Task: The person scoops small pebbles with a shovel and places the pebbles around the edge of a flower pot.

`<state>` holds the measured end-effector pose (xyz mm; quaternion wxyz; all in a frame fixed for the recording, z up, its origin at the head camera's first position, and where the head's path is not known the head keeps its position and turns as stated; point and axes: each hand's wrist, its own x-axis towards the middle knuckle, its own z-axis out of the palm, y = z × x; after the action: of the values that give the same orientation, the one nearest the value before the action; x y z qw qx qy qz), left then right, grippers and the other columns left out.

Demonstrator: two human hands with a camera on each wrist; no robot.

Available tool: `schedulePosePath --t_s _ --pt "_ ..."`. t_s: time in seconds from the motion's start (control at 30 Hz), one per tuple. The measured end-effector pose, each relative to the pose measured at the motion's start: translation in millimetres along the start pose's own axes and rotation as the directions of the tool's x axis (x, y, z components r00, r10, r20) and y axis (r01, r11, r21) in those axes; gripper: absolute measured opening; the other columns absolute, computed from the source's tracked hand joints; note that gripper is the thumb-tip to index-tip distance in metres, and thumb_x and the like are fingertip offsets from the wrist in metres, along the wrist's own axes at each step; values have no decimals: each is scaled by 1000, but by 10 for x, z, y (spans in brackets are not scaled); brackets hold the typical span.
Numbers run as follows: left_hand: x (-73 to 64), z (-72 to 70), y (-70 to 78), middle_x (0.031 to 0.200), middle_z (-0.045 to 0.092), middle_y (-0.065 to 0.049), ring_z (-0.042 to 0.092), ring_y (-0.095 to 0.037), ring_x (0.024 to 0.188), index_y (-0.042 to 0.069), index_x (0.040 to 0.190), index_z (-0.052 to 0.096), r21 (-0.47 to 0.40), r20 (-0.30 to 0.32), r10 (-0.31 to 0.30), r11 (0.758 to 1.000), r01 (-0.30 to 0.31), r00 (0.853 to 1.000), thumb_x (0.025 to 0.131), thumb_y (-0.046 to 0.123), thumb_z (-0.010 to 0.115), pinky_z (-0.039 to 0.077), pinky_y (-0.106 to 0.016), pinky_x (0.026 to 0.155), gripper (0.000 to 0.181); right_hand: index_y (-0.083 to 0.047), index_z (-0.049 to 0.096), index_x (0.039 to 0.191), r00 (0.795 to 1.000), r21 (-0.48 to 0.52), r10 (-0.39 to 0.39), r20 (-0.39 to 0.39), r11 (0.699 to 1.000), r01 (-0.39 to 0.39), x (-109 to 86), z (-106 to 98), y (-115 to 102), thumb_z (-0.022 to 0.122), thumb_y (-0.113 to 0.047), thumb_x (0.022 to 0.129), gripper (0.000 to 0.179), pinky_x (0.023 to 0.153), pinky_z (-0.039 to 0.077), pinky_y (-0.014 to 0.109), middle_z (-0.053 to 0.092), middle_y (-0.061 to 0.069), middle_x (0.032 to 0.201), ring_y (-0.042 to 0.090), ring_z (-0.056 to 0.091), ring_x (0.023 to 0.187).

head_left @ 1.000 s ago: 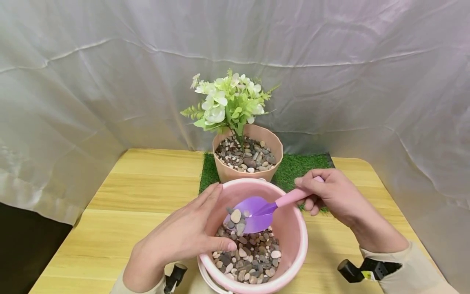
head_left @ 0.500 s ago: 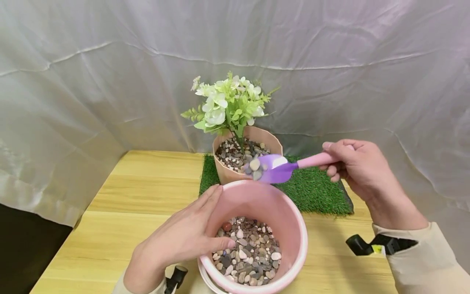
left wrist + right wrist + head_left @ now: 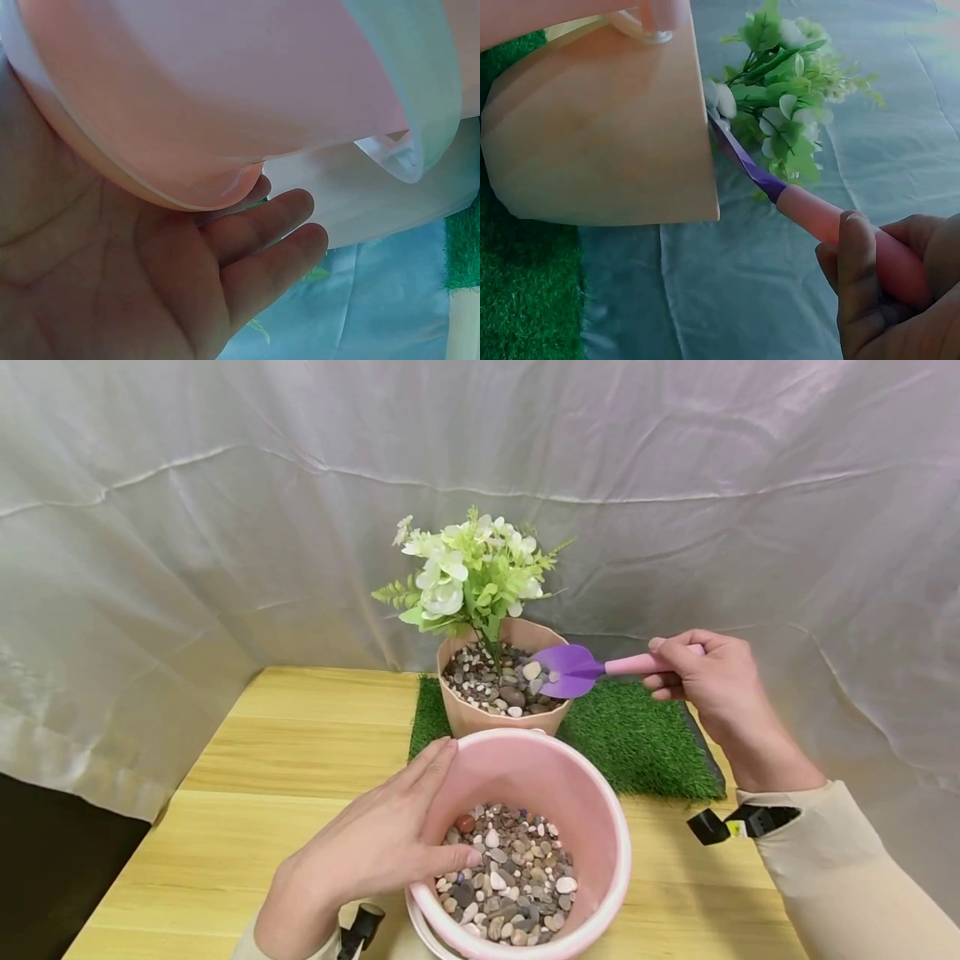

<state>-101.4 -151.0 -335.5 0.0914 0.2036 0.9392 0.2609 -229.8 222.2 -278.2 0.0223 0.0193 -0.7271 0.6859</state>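
My right hand [image 3: 712,668] grips the pink handle of a small trowel [image 3: 573,670] with a purple blade. Several pebbles [image 3: 532,671] lie at the blade's tip, above the pebbles in a peach flower pot [image 3: 467,714]. In the right wrist view the trowel [image 3: 754,171] sits at the pot's rim, beside the leaves. White flowers with green leaves [image 3: 468,572] stand in the pot. My left hand [image 3: 375,843] rests on the left rim of a pink bucket [image 3: 592,810], thumb over the inside and the other fingers fairly straight along the outside. Mixed pebbles [image 3: 510,877] cover the bucket's bottom.
A green artificial grass mat [image 3: 645,747] lies under the pot on the wooden table [image 3: 285,752]. The bucket stands close in front of the pot. A silvery curtain [image 3: 300,543] hangs behind and along the sides.
My right hand has carried the trowel with its pebbles up out of the bucket and forward to the pot. The left hand has stayed on the bucket's rim.
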Motion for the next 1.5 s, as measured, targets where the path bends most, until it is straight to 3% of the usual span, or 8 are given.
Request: schedulePosePath --t_s 0.5,0.6,0.73,0.9,1.0,1.17,1.33,1.5 --pt "-4 7 5 178 8 -1 26 -27 160 18 171 13 -3 -4 -2 1000 2 1000 86 78 66 34 -53 127 117 2 69 92 997 -70 -35 -63 997 31 1 -81 -34 71 -12 101 16 54 63 28 81 5 78 15 72 55" --pt "-3 5 3 178 7 -1 26 -28 160 18 171 12 -1 1 -2 1000 2 1000 87 78 66 34 -53 127 116 3 69 97 994 -179 -64 -89 983 48 -33 -65 -74 69 -16 102 19 56 63 29 81 1 80 13 72 57" --pt "-4 -1 5 178 6 -1 27 -28 160 19 171 11 2 8 -4 1000 4 1000 87 78 66 35 -53 126 116 3 68 105 985 -362 -135 -104 928 89 -106 0 -129 67 -24 104 28 59 64 28 82 -5 85 12 74 61" --pt "-4 -9 6 179 5 -2 26 -28 160 18 171 10 3 12 -3 1000 3 1000 87 78 66 35 -52 127 117 -7 71 101 961 -572 -248 -121 809 137 -206 68 -202 66 -34 104 28 52 50 20 80 -17 86 10 71 60" --pt "-2 -14 5 179 5 -2 26 -28 160 18 171 10 2 17 -6 1000 6 1000 87 78 66 35 -53 127 117 -13 73 97 944 -656 -299 -136 742 141 -252 109 -239 65 -39 104 28 60 44 21 79 -22 81 9 66 57" --pt "3 -19 5 179 4 -2 25 -28 160 18 171 10 -1 23 -8 1000 8 1000 87 78 66 34 -52 127 118 -15 74 96 936 -701 -319 -148 702 128 -295 142 -263 63 -40 104 28 75 42 21 76 -25 76 10 62 56" --pt "6 -15 2 179 4 -3 25 -29 160 18 171 10 6 20 -11 1000 11 1000 86 79 65 34 -52 127 118 -16 76 96 923 -705 -337 -187 700 113 -327 160 -258 68 -41 101 27 64 45 18 72 -23 65 4 62 54" --pt "9 -10 -3 179 5 -4 26 -29 160 18 171 10 12 16 -10 1000 10 1000 86 80 65 34 -53 127 118 -12 77 95 911 -595 -334 -241 792 133 -421 227 -298 74 -31 98 20 56 49 16 72 -12 62 7 66 53"
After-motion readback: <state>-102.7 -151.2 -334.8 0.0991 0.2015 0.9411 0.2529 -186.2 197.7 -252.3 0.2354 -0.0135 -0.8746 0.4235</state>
